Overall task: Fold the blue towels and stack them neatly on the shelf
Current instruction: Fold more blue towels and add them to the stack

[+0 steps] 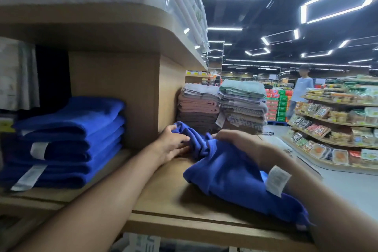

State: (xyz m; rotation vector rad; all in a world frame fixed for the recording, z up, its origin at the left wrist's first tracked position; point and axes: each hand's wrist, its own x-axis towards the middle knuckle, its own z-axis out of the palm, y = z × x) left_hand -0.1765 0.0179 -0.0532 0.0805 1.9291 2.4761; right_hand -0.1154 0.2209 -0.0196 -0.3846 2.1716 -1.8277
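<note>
Towel [235, 182], blue and bunched, lies unfolded on the wooden shelf [163, 196]. Its long axis runs from the far end, between the hands, back toward the near right, where a white care label [277, 180] shows. The left grip [173, 144] pinches the far bunched end between thumb and fingers. The right grip [237, 139] curls over the cloth just beside it. A stack of folded blue towels [71, 141] sits well to the left on the same shelf, past a wooden upright [114, 98]. The left grip is nearer that stack, so the piece, once folded, probably has to travel leftward.
</note>
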